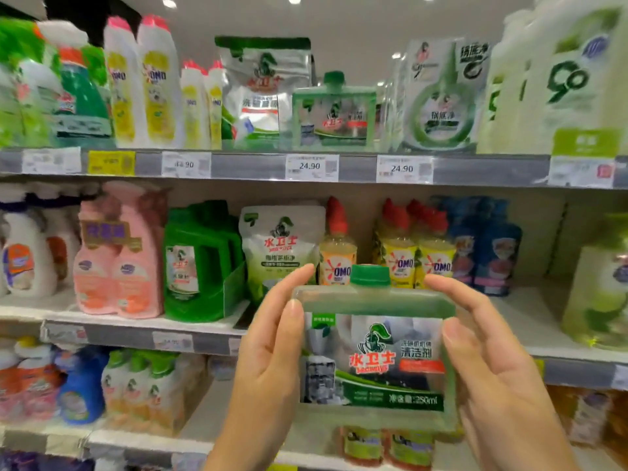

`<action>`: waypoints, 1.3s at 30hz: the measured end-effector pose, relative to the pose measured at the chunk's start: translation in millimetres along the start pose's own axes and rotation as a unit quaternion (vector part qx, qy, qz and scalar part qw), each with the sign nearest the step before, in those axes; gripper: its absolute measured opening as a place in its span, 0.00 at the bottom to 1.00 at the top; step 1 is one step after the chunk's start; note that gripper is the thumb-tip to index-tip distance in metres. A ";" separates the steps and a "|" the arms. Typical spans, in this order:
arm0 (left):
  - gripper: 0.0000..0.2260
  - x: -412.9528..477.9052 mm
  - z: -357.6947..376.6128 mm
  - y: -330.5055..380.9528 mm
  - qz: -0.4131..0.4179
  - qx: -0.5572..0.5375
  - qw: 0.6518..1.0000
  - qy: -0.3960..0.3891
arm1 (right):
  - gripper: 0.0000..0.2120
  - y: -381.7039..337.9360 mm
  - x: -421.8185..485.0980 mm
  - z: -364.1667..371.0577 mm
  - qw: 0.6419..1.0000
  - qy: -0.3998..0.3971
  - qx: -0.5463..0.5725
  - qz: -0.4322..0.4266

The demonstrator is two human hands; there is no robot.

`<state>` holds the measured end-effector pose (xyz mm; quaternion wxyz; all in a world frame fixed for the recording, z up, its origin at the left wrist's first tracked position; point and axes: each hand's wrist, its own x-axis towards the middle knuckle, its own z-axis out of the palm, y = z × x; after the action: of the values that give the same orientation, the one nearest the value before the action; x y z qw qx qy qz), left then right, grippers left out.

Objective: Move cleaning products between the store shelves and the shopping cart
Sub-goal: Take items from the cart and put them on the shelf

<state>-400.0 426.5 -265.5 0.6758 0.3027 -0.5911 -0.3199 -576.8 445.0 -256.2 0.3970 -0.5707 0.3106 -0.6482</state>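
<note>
While the green bottle (373, 362) is gripped at both sides by the left hand (268, 351) and right hand (492, 362), near, before the middle shelf (530, 328), it is best kept upright, cap (370, 275) topmost.

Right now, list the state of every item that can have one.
Flat green cleaner bottle: upright, label towards camera, held between both hands.
Green cap: on the held bottle.
Left hand: grips the bottle's left edge.
Right hand: grips its right edge.
Matching bottle: standing capped on top shelf.
White refill pouch: standing on middle shelf.
Red-capped OMO bottle: upright, capped.
</note>
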 end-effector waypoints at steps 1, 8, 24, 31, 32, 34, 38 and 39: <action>0.13 13.2 2.1 -0.4 0.004 -0.007 1.000 0.000 | 0.17 -0.1 11.9 1.9 1.000 0.015 0.000 -0.019; 0.15 114.5 2.8 -12.1 0.135 0.002 0.990 -0.030 | 0.15 4.9 114.7 18.8 0.984 0.092 -0.038 -0.148; 0.20 297.7 2.3 11.3 0.357 0.301 0.875 0.125 | 0.12 -54.0 300.7 55.7 0.930 0.041 -0.141 -0.338; 0.22 303.1 9.0 7.9 0.330 0.369 0.857 0.143 | 0.11 -47.6 315.3 51.0 0.935 -0.005 -0.157 -0.317; 0.22 303.9 8.8 8.3 0.330 0.377 0.853 0.147 | 0.11 -47.6 317.3 50.4 0.937 -0.009 -0.156 -0.314; 0.22 304.6 9.3 7.4 0.332 0.386 0.847 0.153 | 0.11 -46.9 319.9 49.0 0.947 -0.015 -0.143 -0.286; 0.22 303.2 11.8 0.1 0.341 0.400 0.833 0.173 | 0.10 -43.8 323.6 43.3 0.944 -0.002 -0.201 -0.262; 0.21 303.1 12.0 -2.0 0.343 0.407 0.826 0.184 | 0.10 -43.4 324.6 41.9 0.937 0.005 -0.225 -0.266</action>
<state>-382.8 185.4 -82.2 0.6535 0.3811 -0.5984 0.2637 -553.3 186.3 -52.4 0.0701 -0.7037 0.2875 -0.6459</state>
